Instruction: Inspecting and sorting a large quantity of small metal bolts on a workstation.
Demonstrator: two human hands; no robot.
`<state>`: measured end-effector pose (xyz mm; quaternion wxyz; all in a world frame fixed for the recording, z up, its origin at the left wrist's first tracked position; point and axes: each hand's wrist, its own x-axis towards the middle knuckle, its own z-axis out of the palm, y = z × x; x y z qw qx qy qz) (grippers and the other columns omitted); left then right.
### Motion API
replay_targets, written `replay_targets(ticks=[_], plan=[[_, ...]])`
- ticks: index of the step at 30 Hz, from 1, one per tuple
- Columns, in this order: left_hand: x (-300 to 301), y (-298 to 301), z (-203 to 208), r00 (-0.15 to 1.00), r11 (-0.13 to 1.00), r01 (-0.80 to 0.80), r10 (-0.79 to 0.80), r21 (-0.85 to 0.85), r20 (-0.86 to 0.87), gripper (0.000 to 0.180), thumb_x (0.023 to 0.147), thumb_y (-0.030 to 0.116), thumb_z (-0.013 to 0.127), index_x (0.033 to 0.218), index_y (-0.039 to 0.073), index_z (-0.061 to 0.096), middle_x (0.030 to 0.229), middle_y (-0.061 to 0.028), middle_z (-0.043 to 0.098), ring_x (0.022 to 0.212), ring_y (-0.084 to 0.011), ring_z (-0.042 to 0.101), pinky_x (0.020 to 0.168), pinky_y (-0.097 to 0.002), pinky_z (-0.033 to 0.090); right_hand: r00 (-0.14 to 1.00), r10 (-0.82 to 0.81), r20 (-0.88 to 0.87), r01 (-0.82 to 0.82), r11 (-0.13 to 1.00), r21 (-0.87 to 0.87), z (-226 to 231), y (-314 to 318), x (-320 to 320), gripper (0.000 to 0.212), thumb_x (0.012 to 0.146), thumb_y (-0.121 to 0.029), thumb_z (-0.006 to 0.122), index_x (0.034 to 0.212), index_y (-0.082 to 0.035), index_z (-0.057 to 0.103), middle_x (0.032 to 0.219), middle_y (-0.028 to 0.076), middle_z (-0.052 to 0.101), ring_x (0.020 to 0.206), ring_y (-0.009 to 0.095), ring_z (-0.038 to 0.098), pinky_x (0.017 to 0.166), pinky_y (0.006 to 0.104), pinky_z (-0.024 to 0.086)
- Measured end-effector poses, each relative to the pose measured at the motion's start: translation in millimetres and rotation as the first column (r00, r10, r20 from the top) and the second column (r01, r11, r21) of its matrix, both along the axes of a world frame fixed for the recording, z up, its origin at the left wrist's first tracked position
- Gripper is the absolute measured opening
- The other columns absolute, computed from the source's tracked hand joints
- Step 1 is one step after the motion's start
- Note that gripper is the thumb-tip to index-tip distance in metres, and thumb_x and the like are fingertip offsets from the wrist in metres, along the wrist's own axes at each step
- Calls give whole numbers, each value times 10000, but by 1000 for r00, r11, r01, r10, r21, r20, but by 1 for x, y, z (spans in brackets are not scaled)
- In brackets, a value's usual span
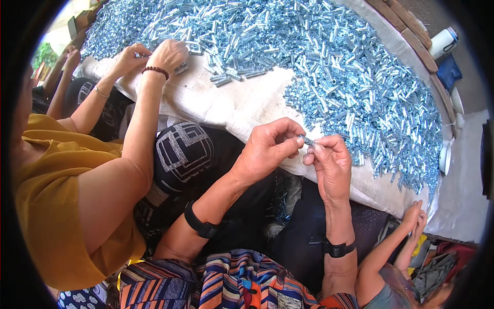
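Observation:
My left hand [271, 147] and my right hand [332, 167] meet above the near edge of a white cloth. Between their fingertips is a small silvery metal sleeve [309, 140], pinched from both sides. Fingers cover most of it, so its exact shape is hard to make out. Just beyond my hands spreads a large heap of bluish, shiny metal sleeves [350, 98]. Bare white cloth [231, 105] shows along the heap's near side.
At my left, a person in a mustard top [67, 206] works with both hands [167, 55] by the heap. Another person's hands [414, 219] are at the lower right. Bricks [417, 46] border the far right, beside a white cylindrical container [443, 43] and a blue packet [449, 71].

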<state>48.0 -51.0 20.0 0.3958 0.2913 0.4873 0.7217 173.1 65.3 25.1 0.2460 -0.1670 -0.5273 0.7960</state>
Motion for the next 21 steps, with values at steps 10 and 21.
replay_targets(ticks=[10, 21], plan=[[2, -9, -8, 781, 839, 479, -542, 258, 310, 220, 791, 93, 707, 911, 46, 529, 769, -5, 582, 622, -56, 530, 503, -170, 405, 916, 393, -86, -400, 864, -306, 8, 2, 18, 124, 870, -118, 607, 868, -17, 536, 716, 103, 596, 540, 137, 533, 510, 273, 444], [-46, 29, -9, 445, 784, -608, 205, -126, -872, 156, 750, 86, 603, 901, 58, 630, 831, -127, 614, 758, -312, 611, 667, -383, 471, 861, 138, 489, -338, 874, 349, 29, 29, 21, 101, 837, -100, 648, 862, -6, 620, 732, 6, 592, 617, 54, 523, 580, 194, 424]])
